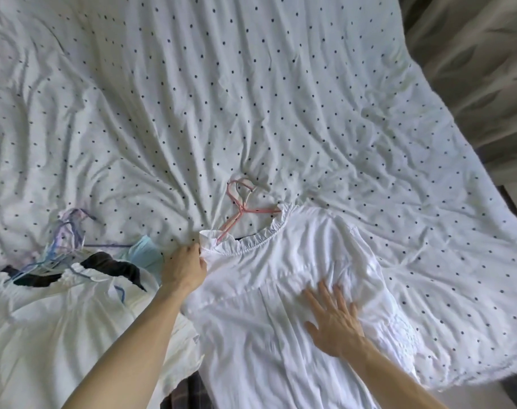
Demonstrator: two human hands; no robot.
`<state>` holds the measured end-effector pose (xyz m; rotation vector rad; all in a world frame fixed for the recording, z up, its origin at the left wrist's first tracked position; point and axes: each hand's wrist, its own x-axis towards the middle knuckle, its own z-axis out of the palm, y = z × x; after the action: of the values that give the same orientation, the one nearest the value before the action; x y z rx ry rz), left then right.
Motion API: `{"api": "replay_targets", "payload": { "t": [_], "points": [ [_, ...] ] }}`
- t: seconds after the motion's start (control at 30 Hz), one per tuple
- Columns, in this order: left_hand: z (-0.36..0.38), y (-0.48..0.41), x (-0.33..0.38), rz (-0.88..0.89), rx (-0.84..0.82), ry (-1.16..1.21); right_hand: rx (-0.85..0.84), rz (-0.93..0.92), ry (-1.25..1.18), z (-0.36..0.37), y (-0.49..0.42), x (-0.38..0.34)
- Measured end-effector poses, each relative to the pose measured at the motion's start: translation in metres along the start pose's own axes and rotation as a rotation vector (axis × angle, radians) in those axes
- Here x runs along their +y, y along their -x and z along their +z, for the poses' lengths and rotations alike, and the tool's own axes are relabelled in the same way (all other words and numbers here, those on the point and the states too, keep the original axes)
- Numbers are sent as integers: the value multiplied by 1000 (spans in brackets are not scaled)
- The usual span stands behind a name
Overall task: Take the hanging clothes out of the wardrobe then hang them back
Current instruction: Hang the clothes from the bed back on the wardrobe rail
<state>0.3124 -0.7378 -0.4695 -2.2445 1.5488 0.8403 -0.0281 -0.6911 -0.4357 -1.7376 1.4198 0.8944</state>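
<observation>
A white ruffle-necked garment (269, 290) lies flat on the bed with a pink hanger (239, 211) sticking out of its neckline. My left hand (186, 268) grips the garment's left shoulder edge beside the hanger. My right hand (334, 317) rests flat on the garment's front, fingers spread. To the left lies a pile of other clothes (59, 314) on blue and purple hangers (65, 243).
The bed is covered by a rumpled white sheet with dark dots (251, 98). The bed's right edge (487, 184) borders a blurred floor. A dark plaid fabric (186, 391) shows at the bottom between the two garments.
</observation>
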Motion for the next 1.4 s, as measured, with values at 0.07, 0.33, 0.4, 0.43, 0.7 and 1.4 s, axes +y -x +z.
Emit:
{"api": "replay_targets", "payload": {
  "t": [0.07,0.33,0.4,0.43,0.7,1.4],
  "points": [
    [-3,10,4,-38,-22,175,-24,8,-24,-3,7,2],
    [-42,105,59,33,160,604,93,71,-447,-22,63,-4],
    [-47,139,78,136,156,598,182,81,-688,-32,91,-7],
    [-48,155,88,195,147,577,222,80,-814,-38,107,-8],
    [-68,297,205,674,148,412,598,-46,-1476,-57,249,19],
    [58,772,503,1661,-814,-351,1243,735,-1562,321,628,135]
  ]
}}
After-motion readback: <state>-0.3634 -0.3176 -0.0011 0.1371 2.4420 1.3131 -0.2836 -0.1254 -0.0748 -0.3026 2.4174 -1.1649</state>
